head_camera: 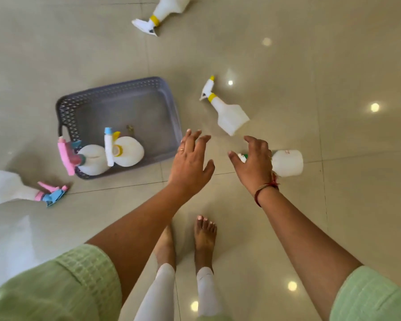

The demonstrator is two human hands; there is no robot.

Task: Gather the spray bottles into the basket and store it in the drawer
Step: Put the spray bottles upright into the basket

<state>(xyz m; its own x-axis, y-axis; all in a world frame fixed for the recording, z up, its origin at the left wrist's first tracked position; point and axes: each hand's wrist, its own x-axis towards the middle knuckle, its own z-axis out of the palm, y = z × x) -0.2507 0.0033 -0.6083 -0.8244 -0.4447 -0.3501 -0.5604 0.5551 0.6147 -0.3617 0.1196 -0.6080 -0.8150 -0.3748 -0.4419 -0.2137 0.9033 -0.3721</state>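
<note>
While two white plastic spray bottles are already standing in the near corner of the grey perforated plastic basket [116, 105], the person's right hand [252, 165] is hovering directly over a white plastic bottle with a green-and-white spray head [287, 162], which is lying on its side on the glossy beige tiled floor [333, 66]. That bottle's long axis is running roughly left to right, base pointing away to the right and nozzle tucked under the palm, so the right hand is plainly the nearer one. Its fingers are curling open in a wide claw, holding nothing. The left hand [190, 163] is spreading just as wide and empty, between the basket's near right corner and the right hand.

A second white bottle with a yellow collar [227, 112] is lying just beyond both hands, nozzle pointing up and away, base toward the fingertips. Another yellow-collared one [164, 10] is lying well off at the top edge, and a pink-and-blue-triggered white bottle [16, 188] is lying to the left of the basket.

Judging from this, the green-headed bottle looks like the next pick, by a grasp across its neck. No drawer is showing.
</note>
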